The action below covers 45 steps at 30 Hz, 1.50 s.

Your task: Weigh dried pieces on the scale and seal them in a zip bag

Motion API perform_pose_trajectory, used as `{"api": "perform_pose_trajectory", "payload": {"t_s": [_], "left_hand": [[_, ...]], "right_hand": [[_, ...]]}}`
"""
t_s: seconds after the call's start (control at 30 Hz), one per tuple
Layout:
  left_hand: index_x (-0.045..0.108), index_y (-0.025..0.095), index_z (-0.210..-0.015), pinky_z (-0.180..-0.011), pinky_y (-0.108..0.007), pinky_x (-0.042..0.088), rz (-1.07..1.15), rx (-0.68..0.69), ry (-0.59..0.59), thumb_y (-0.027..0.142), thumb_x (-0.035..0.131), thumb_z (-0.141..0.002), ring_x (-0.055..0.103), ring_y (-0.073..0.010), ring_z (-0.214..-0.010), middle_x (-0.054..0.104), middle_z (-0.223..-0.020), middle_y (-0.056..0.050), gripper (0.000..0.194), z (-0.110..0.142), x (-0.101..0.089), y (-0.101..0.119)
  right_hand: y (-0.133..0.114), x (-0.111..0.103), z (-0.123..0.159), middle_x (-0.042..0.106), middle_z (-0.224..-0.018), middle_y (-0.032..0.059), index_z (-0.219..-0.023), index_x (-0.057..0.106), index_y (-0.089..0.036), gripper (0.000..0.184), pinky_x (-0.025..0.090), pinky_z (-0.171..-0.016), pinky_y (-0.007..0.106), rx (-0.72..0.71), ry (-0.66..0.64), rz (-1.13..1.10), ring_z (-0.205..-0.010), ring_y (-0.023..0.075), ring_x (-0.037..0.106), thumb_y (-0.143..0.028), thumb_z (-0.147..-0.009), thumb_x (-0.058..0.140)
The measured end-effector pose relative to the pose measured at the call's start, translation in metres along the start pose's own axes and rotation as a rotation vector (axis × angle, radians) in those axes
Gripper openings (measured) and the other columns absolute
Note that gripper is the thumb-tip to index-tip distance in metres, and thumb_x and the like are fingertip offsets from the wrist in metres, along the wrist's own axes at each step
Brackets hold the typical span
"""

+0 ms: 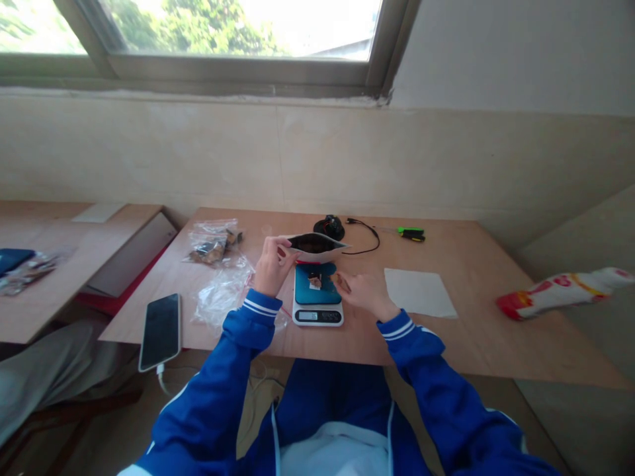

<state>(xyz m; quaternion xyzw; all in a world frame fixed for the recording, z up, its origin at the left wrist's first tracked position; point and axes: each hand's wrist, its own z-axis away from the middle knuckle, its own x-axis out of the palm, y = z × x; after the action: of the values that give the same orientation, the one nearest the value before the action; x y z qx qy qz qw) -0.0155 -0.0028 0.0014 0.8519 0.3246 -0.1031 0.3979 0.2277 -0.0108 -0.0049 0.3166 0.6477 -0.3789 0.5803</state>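
My left hand is closed on the left edge of a pale pouch, whose mouth gapes and shows a dark inside. The pouch is held just behind a small white kitchen scale with a blue top. A few small brown dried pieces lie on that top, their kind too small to tell. Over the right side of the scale, my right hand pinches a brown dried piece between its fingertips. The scale's display is lit, but its figures are unreadable.
Clear plastic bags and filled bags lie at left, near a charging phone overhanging the edge. Behind are a black round device, a cable and green-black tools. At right are white paper and a bottle.
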Motion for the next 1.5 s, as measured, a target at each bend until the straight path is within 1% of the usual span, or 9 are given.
{"api": "perform_pose_trajectory", "payload": {"t_s": [0.13,0.37,0.57,0.67,0.77,0.9,1.2,1.4,1.5], "left_hand": [[0.049,0.02,-0.098,-0.061,-0.022,0.048,0.008,0.005,-0.011,0.028,0.068,-0.083,0.055,-0.0085,-0.068,0.054,-0.095,-0.001,0.025,0.002,-0.002,-0.001],[0.048,0.02,-0.099,-0.059,-0.02,0.048,0.013,0.023,-0.027,0.028,0.068,-0.083,0.055,-0.0073,-0.066,0.054,-0.096,0.0,0.027,0.002,-0.005,-0.005],[0.048,0.019,-0.099,-0.058,-0.02,0.048,0.032,0.001,-0.016,0.03,0.068,-0.083,0.054,-0.0063,-0.064,0.053,-0.098,-0.001,0.028,0.003,-0.001,-0.004],[0.048,0.019,-0.099,-0.058,-0.02,0.048,0.028,-0.03,-0.014,0.03,0.068,-0.083,0.054,-0.0068,-0.065,0.053,-0.098,-0.001,0.027,-0.001,0.002,-0.002],[0.049,0.019,-0.1,-0.058,-0.021,0.047,0.014,-0.067,-0.015,0.03,0.067,-0.083,0.054,-0.0074,-0.066,0.054,-0.099,-0.001,0.027,-0.01,0.003,0.0],[0.049,0.019,-0.1,-0.058,-0.022,0.046,0.009,-0.071,-0.032,0.03,0.067,-0.083,0.054,-0.008,-0.066,0.054,-0.103,-0.002,0.027,-0.022,0.005,0.0],[0.048,0.019,-0.102,-0.059,-0.022,0.046,0.019,-0.08,-0.046,0.032,0.067,-0.083,0.052,-0.0073,-0.064,0.053,-0.104,-0.003,0.029,-0.026,0.008,-0.003],[0.051,0.018,-0.102,-0.059,-0.022,0.047,0.015,-0.057,-0.048,0.031,0.066,-0.084,0.053,-0.0073,-0.064,0.053,-0.104,-0.003,0.027,-0.026,0.007,-0.001],[0.056,0.02,-0.106,-0.057,-0.021,0.048,0.005,-0.054,-0.079,0.029,0.065,-0.085,0.054,-0.0066,-0.063,0.051,-0.105,-0.003,0.025,-0.025,0.004,0.003]], "right_hand": [[-0.002,0.016,-0.018,0.073,-0.098,0.0136,-0.123,0.055,-0.018,0.035,0.045,-0.069,0.033,0.116,-0.125,0.072,-0.087,0.0287,0.07,-0.032,-0.098,0.035],[0.001,0.025,-0.022,0.069,-0.111,0.0169,-0.141,0.04,-0.015,0.054,0.048,-0.075,0.037,0.112,-0.11,-0.048,-0.097,0.032,0.068,-0.039,-0.093,0.046],[0.005,0.048,-0.005,0.06,-0.075,0.0015,-0.124,0.04,-0.013,0.037,0.048,-0.063,0.03,0.146,0.02,-0.625,-0.065,0.0179,0.059,-0.024,-0.089,0.043],[-0.004,0.065,-0.007,0.052,-0.072,-0.0023,-0.112,0.041,-0.018,0.025,0.047,-0.064,0.029,0.073,0.207,-0.739,-0.062,0.015,0.053,-0.017,-0.087,0.041],[-0.016,0.075,-0.016,0.057,-0.083,0.0036,-0.099,0.047,-0.019,0.008,0.048,-0.071,0.032,-0.093,0.325,-0.617,-0.074,0.0175,0.057,-0.021,-0.091,0.044],[-0.025,0.078,-0.027,0.063,-0.096,0.0132,-0.096,0.055,-0.015,0.016,0.046,-0.084,0.039,-0.257,0.255,-0.25,-0.094,0.0263,0.059,-0.031,-0.092,0.055],[-0.021,0.069,-0.021,0.063,-0.101,0.012,-0.099,0.059,-0.014,0.025,0.04,-0.087,0.037,-0.143,0.328,-0.17,-0.095,0.0245,0.055,-0.032,-0.099,0.042],[-0.023,0.061,-0.028,0.061,-0.114,0.0136,-0.112,0.061,-0.014,0.027,0.038,-0.088,0.041,-0.127,0.226,-0.105,-0.101,0.0268,0.052,-0.021,-0.097,0.039],[-0.025,0.054,-0.025,0.061,-0.112,0.014,-0.113,0.061,-0.015,0.029,0.041,-0.088,0.04,-0.169,0.318,-0.159,-0.099,0.0259,0.052,-0.02,-0.097,0.038]]}}
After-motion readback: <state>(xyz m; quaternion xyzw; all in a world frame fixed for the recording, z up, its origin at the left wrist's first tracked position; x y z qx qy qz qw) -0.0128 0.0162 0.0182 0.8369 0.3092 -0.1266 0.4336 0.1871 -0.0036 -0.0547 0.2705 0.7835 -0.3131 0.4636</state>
